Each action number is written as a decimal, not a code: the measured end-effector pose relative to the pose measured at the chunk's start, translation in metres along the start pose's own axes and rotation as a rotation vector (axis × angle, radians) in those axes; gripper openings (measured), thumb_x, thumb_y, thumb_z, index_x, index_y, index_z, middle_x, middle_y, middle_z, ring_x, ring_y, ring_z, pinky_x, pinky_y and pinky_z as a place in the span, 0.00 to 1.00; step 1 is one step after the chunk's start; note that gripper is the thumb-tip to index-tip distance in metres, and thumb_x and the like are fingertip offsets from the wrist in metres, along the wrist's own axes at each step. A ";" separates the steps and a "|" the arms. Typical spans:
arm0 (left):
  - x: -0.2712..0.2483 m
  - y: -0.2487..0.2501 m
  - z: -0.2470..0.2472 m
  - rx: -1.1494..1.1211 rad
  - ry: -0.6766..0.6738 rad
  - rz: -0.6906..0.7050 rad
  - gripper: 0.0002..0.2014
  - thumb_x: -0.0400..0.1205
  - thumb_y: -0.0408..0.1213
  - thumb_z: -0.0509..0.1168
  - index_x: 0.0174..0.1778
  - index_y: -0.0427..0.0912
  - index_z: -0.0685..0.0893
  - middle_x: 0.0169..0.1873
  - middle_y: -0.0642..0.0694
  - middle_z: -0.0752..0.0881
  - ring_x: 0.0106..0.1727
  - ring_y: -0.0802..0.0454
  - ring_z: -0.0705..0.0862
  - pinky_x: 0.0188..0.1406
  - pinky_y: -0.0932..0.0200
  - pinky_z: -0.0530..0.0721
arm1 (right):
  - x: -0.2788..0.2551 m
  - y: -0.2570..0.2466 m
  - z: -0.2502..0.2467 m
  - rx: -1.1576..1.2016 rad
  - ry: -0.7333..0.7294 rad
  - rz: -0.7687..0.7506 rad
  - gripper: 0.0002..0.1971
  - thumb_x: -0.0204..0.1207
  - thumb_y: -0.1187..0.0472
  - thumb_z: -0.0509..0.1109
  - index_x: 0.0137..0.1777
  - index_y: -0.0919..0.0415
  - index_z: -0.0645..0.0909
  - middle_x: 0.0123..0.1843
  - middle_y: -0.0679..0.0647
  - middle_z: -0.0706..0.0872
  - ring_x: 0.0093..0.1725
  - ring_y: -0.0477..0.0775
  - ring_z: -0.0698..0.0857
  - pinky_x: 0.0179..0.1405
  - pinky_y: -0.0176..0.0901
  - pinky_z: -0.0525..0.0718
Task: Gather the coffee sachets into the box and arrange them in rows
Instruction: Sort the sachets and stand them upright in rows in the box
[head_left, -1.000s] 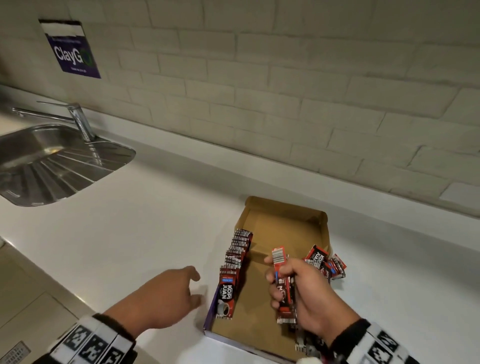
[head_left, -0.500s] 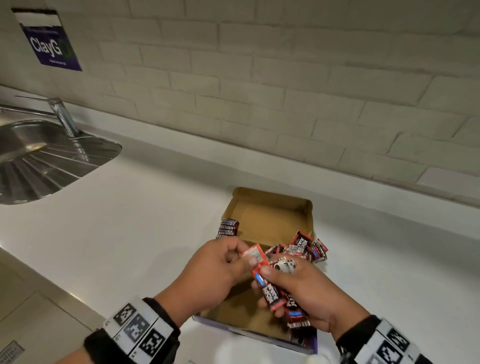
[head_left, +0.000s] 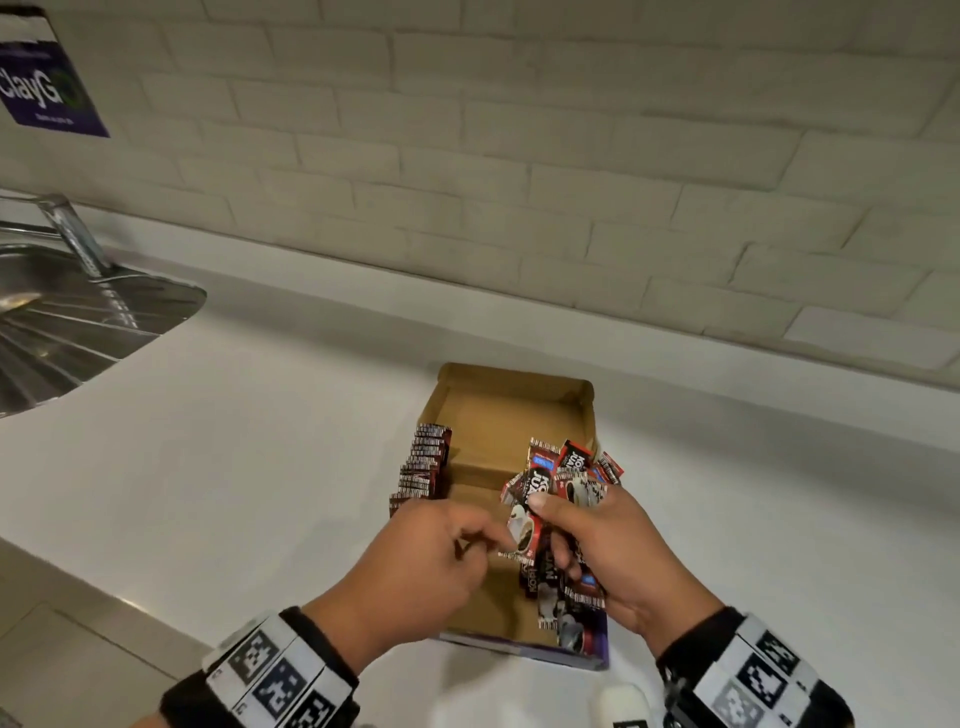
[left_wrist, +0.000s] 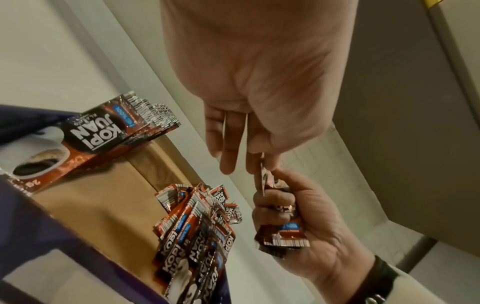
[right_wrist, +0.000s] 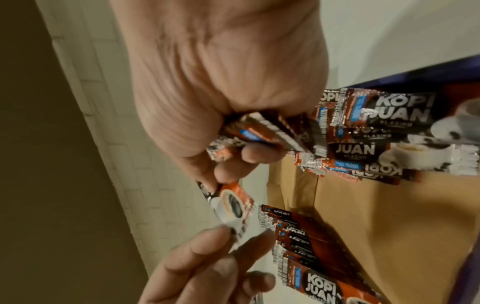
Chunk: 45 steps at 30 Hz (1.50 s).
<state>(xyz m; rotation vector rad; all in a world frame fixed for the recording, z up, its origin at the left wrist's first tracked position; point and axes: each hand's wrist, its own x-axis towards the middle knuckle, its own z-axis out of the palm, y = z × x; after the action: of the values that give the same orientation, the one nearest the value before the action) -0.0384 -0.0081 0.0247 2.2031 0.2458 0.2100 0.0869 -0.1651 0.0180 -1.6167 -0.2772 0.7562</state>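
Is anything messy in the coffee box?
Yes. The sachets along the box's left wall stand in a neat row, but those by the right wall lie in a jumbled pile, pointing different ways.

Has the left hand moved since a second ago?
Yes. The left hand has gone right, from the counter beside the box to above it, and now pinches a sachet sticking out of the right hand.

On your left wrist (head_left: 280, 675) you wear a black cuff carrying a band of white blocks, each printed with a black square fiducial marker. Your right wrist (head_left: 753, 675) bears the same black cuff and marker blocks. Both hands are bare.
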 end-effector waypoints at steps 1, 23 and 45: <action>0.001 -0.002 -0.002 -0.028 0.033 -0.028 0.19 0.81 0.28 0.68 0.40 0.62 0.90 0.36 0.65 0.89 0.36 0.57 0.86 0.40 0.59 0.84 | -0.002 -0.002 0.000 -0.028 0.008 -0.013 0.12 0.81 0.60 0.76 0.35 0.60 0.85 0.22 0.59 0.77 0.19 0.52 0.71 0.20 0.38 0.70; 0.009 -0.024 -0.054 -0.599 0.017 -0.216 0.05 0.77 0.34 0.78 0.37 0.40 0.90 0.30 0.38 0.85 0.31 0.42 0.79 0.32 0.52 0.81 | -0.004 -0.007 0.031 -0.603 -0.141 -0.150 0.09 0.73 0.46 0.83 0.45 0.46 0.88 0.42 0.40 0.91 0.43 0.41 0.88 0.42 0.36 0.85; 0.010 -0.098 -0.054 0.044 0.020 -0.354 0.06 0.80 0.43 0.75 0.39 0.50 0.87 0.35 0.55 0.86 0.29 0.66 0.79 0.34 0.67 0.77 | 0.047 0.045 0.090 -0.787 -0.248 0.070 0.15 0.68 0.49 0.84 0.46 0.58 0.88 0.44 0.50 0.93 0.46 0.49 0.89 0.45 0.44 0.85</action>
<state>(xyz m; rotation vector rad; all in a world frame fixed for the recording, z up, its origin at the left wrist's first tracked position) -0.0512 0.0930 -0.0208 2.1589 0.6486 0.0300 0.0571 -0.0759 -0.0410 -2.2736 -0.7721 0.9707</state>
